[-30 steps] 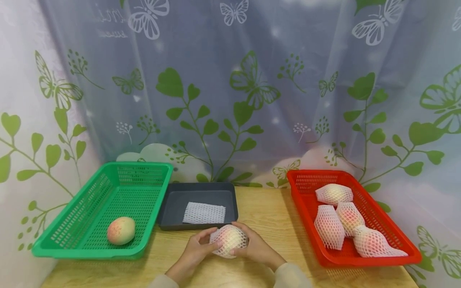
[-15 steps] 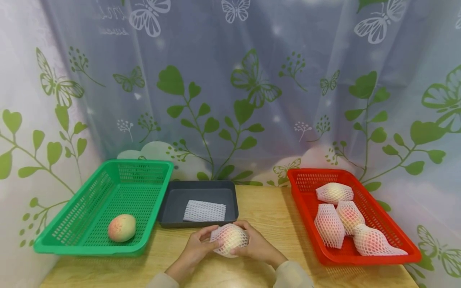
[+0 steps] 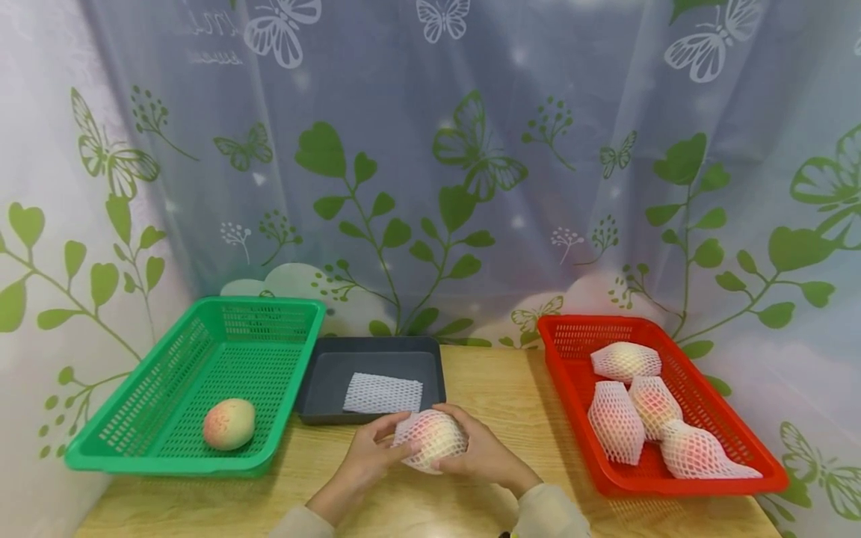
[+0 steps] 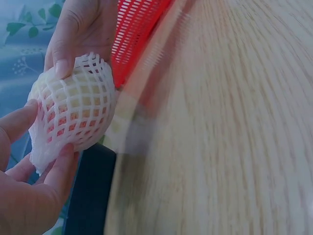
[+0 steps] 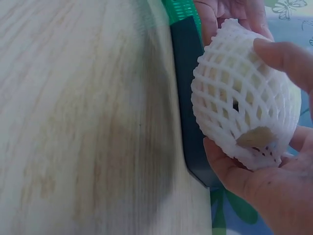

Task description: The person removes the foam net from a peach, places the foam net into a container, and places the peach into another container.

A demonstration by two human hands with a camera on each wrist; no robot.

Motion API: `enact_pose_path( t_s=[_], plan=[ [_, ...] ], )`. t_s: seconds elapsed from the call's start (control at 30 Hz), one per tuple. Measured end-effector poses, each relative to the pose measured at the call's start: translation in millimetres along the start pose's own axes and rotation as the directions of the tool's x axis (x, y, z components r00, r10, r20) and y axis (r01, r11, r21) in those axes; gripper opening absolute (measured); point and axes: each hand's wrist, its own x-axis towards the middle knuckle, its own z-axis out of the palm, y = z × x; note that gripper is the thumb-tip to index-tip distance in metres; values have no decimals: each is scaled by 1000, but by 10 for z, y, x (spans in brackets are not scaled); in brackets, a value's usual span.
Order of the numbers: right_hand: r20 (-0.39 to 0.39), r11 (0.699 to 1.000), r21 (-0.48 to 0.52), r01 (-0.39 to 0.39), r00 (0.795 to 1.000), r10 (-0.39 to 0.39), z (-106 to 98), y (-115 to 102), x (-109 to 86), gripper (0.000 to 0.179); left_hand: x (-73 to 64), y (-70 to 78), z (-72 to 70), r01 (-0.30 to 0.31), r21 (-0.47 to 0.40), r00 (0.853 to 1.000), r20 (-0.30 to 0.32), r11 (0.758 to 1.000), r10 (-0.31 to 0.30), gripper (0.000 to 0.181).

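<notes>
Between both hands, in front of the dark tray, is a peach (image 3: 437,439) inside a white foam net sleeve (image 4: 78,110). My left hand (image 3: 371,452) grips its left end, thumb and fingers pinching the gathered net there in the left wrist view. My right hand (image 3: 486,454) holds the right side, with its thumb on top and fingers curled underneath. Through an opening at the net's end, bare peach skin shows in the right wrist view. Another flat foam net (image 3: 383,394) lies in the dark grey tray (image 3: 323,359).
At left stands a green basket (image 3: 181,467) with one bare peach (image 3: 229,424) in it. A red basket (image 3: 679,489) at right holds several net-wrapped peaches (image 3: 615,423). All rest on a wooden table (image 3: 494,381), with a printed curtain (image 3: 430,246) behind.
Both hands have lifted the netted peach slightly and turned it a little, now overlapping the tray's front edge. The head view has shifted slightly.
</notes>
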Motion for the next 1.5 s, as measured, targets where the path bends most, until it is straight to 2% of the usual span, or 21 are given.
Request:
enact_pose_path(
  t_s=[0.33, 0.5, 0.63, 0.7, 0.9, 1.0, 1.17, 1.33, 1.5],
  plan=[
    [-23, 998, -35, 44, 999, -45, -46, -42, -14, 79, -19, 94, 32, 3, -9, 1000, -3, 1000, -3, 62],
    [-24, 999, -18, 46, 999, -46, -74, -77, -37, 78, -17, 138, 3, -36, 9, 999, -8, 999, 36, 64],
    [-40, 999, -3, 55, 998, -55, -97, -108, -43, 80, 1, 203, -68, -97, 36, 993, -65, 995, 99, 60],
    [-52, 998, 6, 56, 997, -55, -108, -128, -48, 80, 6, 249, -104, -105, 23, 990, -97, 994, 107, 55],
    [-64, 998, 46, 39, 997, -36, -130, -170, -66, 77, -9, 407, -180, -71, -10, 983, -171, 997, 68, 42],
    [-62, 998, 55, 37, 998, -34, -138, -185, -74, 76, -34, 471, -192, -60, -29, 986, -157, 998, 54, 38],
    [-64, 998, 50, 39, 997, -36, -161, -205, -83, 76, -57, 508, -165, -55, -68, 995, -82, 996, 50, 38],
    [-61, 996, 67, 58, 997, -54, -160, -197, -81, 77, -58, 460, -133, -64, -64, 998, -24, 996, 63, 38],
    [-65, 991, 120, 56, 997, -48, -160, -203, -92, 76, -57, 381, -128, -73, -23, 997, -24, 997, 73, 32]
  ],
)
